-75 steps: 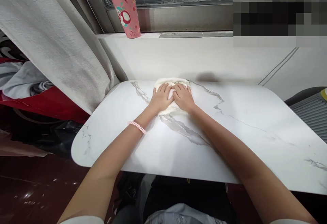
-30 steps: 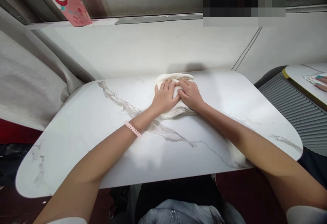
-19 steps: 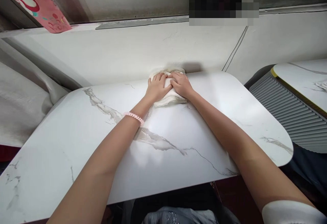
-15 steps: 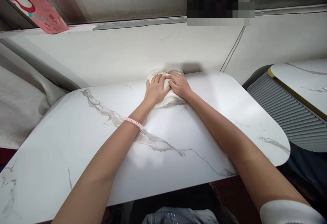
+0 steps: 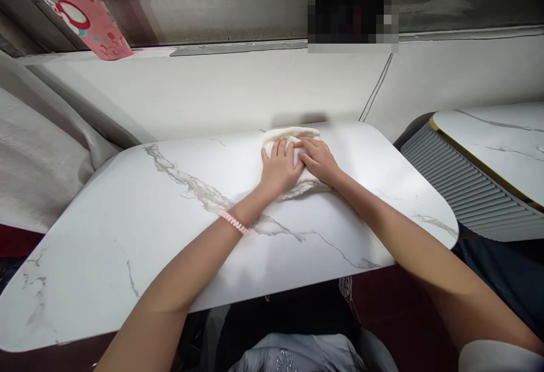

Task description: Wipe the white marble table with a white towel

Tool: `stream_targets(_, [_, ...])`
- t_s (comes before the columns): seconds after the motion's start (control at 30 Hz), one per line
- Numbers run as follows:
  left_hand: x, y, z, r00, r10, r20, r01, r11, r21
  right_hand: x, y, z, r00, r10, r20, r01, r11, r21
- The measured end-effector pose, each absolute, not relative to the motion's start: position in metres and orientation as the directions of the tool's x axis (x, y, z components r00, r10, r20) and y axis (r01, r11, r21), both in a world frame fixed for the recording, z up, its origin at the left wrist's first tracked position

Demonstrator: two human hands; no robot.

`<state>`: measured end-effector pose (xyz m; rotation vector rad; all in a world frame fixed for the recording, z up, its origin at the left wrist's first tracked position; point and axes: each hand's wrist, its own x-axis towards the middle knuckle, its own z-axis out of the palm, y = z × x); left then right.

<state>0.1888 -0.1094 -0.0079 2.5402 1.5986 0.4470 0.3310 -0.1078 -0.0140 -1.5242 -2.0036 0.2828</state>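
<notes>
A folded white cloth (image 5: 306, 187) lies on the white marbled tabletop (image 5: 178, 236), near its far edge by the wall. My left hand (image 5: 280, 168) presses down on the cloth's left part, its fingers spread flat and pointing away from me. My right hand (image 5: 321, 161) rests on the right part of the same cloth, fingers stretched toward the left and lying against it. The two hands almost meet at the thumbs. Both palms hide much of the cloth. A pink coiled band (image 5: 235, 222) circles my left wrist.
A white wall (image 5: 221, 89) stands right behind the table, below a window ledge. A pink printed paper (image 5: 80, 15) hangs at upper left. Grey-white fabric (image 5: 42, 140) drapes at the left. Another marbled table with a ribbed side (image 5: 463, 174) stands at right.
Both hands and the cloth have moved nearer to me and slightly right, away from the wall. The camera view has also shifted a little.
</notes>
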Motion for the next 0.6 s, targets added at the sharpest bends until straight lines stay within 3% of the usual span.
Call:
stream_targets(0.33, [0.202,-0.200,-0.006,0.516,0.844,0.145,0.827,-0.535,0.173,0.359,-0.205,-0.011,-0.218,0.914,0.342,0.769,0.377,-0.516])
stream_targets(0.6, [0.225,-0.221,-0.005,0.576,0.812,0.094,0.797,-0.584,0.152,0.386,-0.228,-0.014,-0.219,0.901,0.374,0.741,0.403,-0.537])
